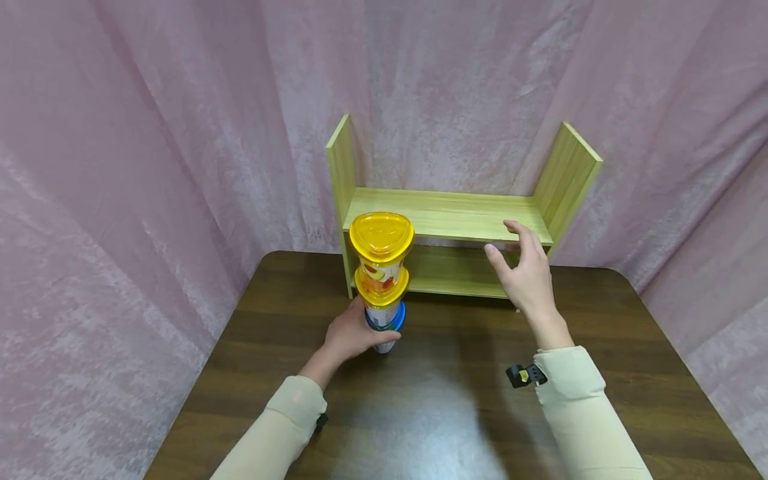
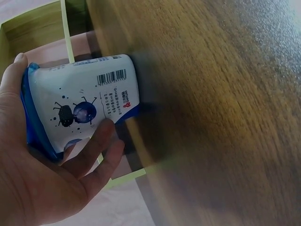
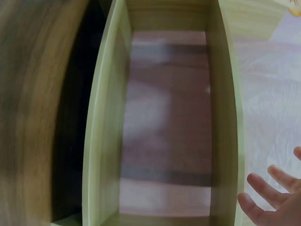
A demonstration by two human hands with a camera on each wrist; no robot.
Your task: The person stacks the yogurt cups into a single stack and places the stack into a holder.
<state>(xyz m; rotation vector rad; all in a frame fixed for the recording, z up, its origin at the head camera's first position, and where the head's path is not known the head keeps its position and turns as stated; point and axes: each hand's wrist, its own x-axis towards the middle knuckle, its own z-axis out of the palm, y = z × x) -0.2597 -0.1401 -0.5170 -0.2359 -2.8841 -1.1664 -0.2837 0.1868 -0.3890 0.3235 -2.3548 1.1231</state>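
Three cups stand stacked: a yellow-lidded cup (image 1: 382, 237) on top, another yellow-lidded cup (image 1: 382, 287) under it, and a white yogurt cup (image 2: 89, 101) with a blue rim at the bottom. My left hand (image 1: 354, 331) grips the bottom cup, thumb on one side and fingers on the other. Whether that cup touches the table cannot be told. To the right, my right hand (image 1: 531, 280) hovers before the shelf with fingers spread and nothing in it. At the lower right of the right wrist view, fingers (image 3: 263, 188) of this hand show beside the shelf board.
A two-tier light wooden shelf (image 1: 450, 210) with raised side panels stands at the back of the dark brown table (image 1: 432, 400). Pink curtains (image 1: 180, 167) hang behind and at both sides. A black strap device (image 1: 525, 375) sits at the right wrist.
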